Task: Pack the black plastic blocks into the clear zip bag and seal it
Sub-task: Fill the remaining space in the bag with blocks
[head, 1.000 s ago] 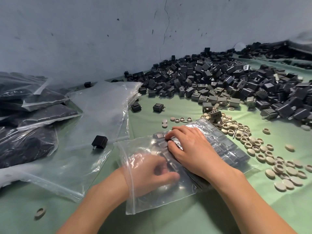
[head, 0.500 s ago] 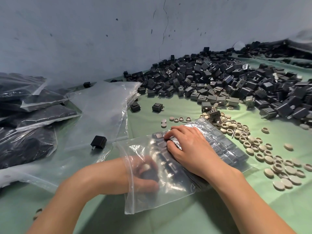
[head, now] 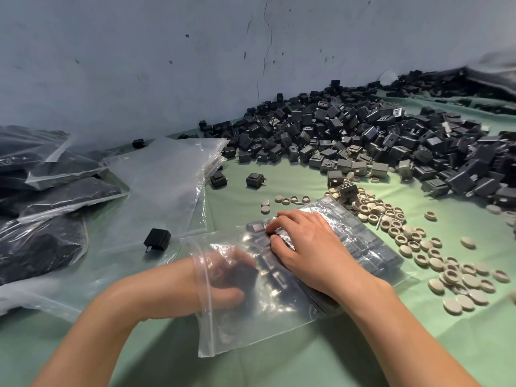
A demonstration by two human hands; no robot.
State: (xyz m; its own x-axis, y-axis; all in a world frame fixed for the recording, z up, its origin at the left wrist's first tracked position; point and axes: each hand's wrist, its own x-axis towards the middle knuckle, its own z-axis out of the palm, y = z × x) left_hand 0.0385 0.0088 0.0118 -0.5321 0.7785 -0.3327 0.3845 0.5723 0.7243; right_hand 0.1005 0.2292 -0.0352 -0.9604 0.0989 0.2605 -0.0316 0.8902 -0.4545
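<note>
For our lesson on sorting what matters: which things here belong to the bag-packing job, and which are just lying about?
In the job: clear zip bag; black blocks inside it; loose block pile; left hand in the bag; right hand pressing on it.
Lying about: beige caps; filled bags; empty bag stack.

My left hand (head: 226, 277) sits wrist-deep in the mouth of the clear zip bag (head: 265, 331), so plastic hems it in on every side but the wrist's. Packed blocks (head: 371, 241) fill the bag's far end, partly under my right hand (head: 312, 252). Just right of the grip, beige caps (head: 446, 275) litter the surface. Beyond the grip, past a thin open strip, the pile of black blocks (head: 391, 141) bars the way. To its left lie a loose block (head: 157, 240) and empty bags (head: 167, 177). Nearer me, bare green cloth (head: 279, 370) leaves an open lane.
</note>
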